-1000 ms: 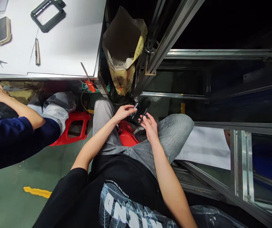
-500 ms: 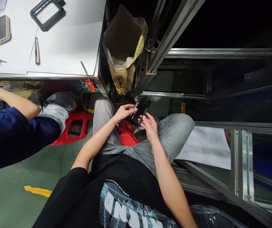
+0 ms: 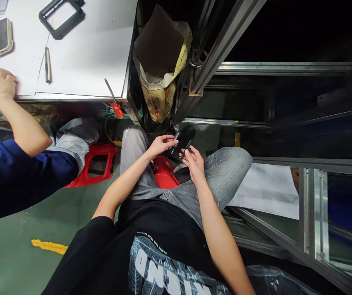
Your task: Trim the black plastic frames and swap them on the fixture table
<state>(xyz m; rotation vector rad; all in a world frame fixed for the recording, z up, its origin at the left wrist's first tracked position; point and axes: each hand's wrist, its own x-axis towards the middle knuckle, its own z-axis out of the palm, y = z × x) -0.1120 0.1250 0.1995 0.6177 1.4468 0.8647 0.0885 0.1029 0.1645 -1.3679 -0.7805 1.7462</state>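
Head view is showing the person sitting on a red stool (image 3: 162,174), both hands meeting between the knees over a small black part (image 3: 179,146). The left hand (image 3: 160,144) is gripping the part's near-left edge, fingers curling over it with the thumb on top. The right hand (image 3: 194,162) is pinching the opposite edge, its fingers closing on a thin black strip that is running along that side. The part's long axis is lying away from the body, tilting slightly rightward; what it is exactly is too small and dark to tell. Both hands are touching it, neither clearly nearer. To the left, a co-worker's hand (image 3: 0,85) in a blue sleeve is resting on the edge of a white surface (image 3: 86,53), well apart, where a black frame (image 3: 61,17) is lying.
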